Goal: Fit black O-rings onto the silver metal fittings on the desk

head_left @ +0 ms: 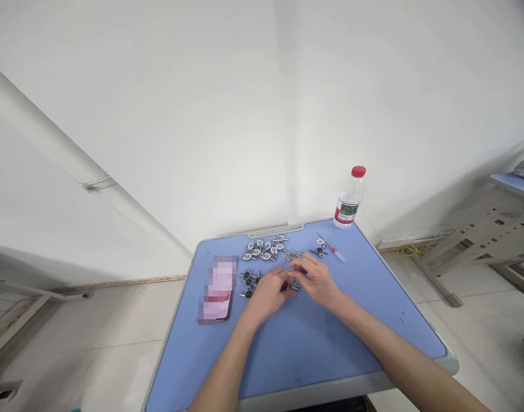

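Both of my hands meet over the middle of a blue desk. My left hand and my right hand pinch a small metal part between their fingertips. A pile of several silvery metal pieces lies just beyond my hands. A few dark-centred pieces sit to the left of my left hand. A small screwdriver with a red and clear handle lies past my right hand.
A phone lies on the desk's left part. A clear water bottle with a red cap stands at the far right corner. White walls rise behind. Another blue desk and a grey metal frame stand to the right.
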Available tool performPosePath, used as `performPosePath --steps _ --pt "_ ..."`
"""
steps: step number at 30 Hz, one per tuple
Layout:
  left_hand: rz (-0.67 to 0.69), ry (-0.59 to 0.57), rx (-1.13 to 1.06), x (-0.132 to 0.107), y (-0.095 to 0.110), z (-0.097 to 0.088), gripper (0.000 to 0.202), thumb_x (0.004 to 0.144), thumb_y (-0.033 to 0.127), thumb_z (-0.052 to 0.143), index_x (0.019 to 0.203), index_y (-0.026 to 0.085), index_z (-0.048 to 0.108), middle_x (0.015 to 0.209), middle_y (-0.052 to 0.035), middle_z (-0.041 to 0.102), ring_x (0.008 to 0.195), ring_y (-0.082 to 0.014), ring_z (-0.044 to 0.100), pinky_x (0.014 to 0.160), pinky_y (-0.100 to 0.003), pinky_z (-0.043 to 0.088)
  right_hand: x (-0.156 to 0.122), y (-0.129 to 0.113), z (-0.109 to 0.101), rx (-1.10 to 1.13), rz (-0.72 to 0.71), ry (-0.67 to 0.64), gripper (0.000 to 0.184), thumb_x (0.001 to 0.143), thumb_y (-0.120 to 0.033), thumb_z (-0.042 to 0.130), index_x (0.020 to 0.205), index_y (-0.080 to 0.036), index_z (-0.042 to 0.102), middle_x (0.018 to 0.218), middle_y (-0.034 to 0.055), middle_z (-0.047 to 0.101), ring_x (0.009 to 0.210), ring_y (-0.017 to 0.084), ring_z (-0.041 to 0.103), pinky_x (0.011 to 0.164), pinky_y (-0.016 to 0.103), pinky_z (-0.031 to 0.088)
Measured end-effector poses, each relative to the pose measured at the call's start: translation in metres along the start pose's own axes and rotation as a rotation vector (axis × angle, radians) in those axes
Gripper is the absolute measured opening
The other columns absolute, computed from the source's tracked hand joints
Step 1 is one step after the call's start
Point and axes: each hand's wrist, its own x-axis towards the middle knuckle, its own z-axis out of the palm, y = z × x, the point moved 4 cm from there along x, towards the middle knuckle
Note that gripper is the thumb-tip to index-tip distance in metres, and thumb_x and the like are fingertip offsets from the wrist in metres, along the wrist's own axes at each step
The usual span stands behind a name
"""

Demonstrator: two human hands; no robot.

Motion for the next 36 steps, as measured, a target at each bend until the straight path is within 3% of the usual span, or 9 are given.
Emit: performPosePath --steps 9,12,14,18,25,29,36 --pt "0.002 -0.002 -0.035 0.0 -0.002 0.001 0.012 0.078 0.022 0.06 0.089 0.021 0.064 0.091 -0.002 0.062 0.085 -0.0198 0.056 0.075 -0.029 0.042 0.003 -0.004 -0.003 0.084 -0.031 -0.13 0.028 0.093 -0.015 0.042 0.117 -0.023 0.056 0.083 0.0036 0.063 0.08 0.017 0.059 0.072 0.031 0.05" --pt "0.013 0.001 -0.049 0.0 -0.001 0.0 0.014 0.079 0.022 0.06 0.092 0.021 0.064 0.093 -0.0027 0.062 0.086 -0.0201 0.056 0.077 -0.03 0.042 0.002 -0.007 -0.002 0.069 -0.06 -0.174 0.031 0.095 -0.016 0.04 0.121 -0.024 0.053 0.096 0.0064 0.063 0.088 0.018 0.059 0.077 0.033 0.05" --pt "0.012 -0.003 -0.057 0.0 -0.001 0.0 0.015 0.079 0.022 0.059 0.092 0.021 0.064 0.094 -0.0034 0.061 0.087 -0.0203 0.056 0.078 -0.03 0.042 0.001 -0.009 -0.002 0.039 -0.071 -0.167 0.031 0.094 -0.016 0.04 0.122 -0.024 0.053 0.102 0.0084 0.061 0.089 0.018 0.059 0.076 0.034 0.051" --pt "-0.043 -0.007 -0.046 -0.001 -0.003 0.0 0.01 0.078 0.024 0.06 0.086 0.021 0.064 0.091 -0.0027 0.059 0.081 -0.0192 0.056 0.073 -0.029 0.042 0.0 -0.004 -0.004 -0.04 -0.046 -0.08 0.029 0.094 -0.017 0.041 0.119 -0.023 0.053 0.088 0.0061 0.061 0.078 0.018 0.057 0.07 0.033 0.05" --pt "-0.036 -0.009 -0.042 -0.001 -0.001 -0.001 0.011 0.077 0.025 0.06 0.088 0.022 0.064 0.09 -0.0017 0.06 0.084 -0.0198 0.056 0.076 -0.03 0.042 0.0 0.004 -0.003 -0.169 -0.063 -0.078 0.019 0.093 -0.026 0.05 0.11 -0.023 0.057 0.084 0.0053 0.063 0.078 0.02 0.058 0.071 0.033 0.048" --pt "-0.02 -0.02 -0.047 0.0 0.002 -0.001 0.009 0.077 0.024 0.058 0.084 0.02 0.063 0.087 -0.0019 0.062 0.084 -0.0205 0.055 0.073 -0.029 0.041 -0.001 0.003 0.0 -0.133 -0.08 -0.013 0.015 0.094 -0.02 0.045 0.101 -0.022 0.058 0.079 0.0038 0.064 0.074 0.018 0.058 0.072 0.033 0.046" --pt "0.011 -0.009 -0.097 0.0 0.002 0.0 0.007 0.076 0.021 0.058 0.083 0.02 0.059 0.089 -0.0013 0.061 0.079 -0.018 0.053 0.07 -0.028 0.04 0.001 -0.006 0.002 -0.002 -0.055 -0.145 0.024 0.095 -0.017 0.038 0.112 -0.023 0.055 0.086 0.0047 0.066 0.082 0.018 0.06 0.074 0.033 0.048"
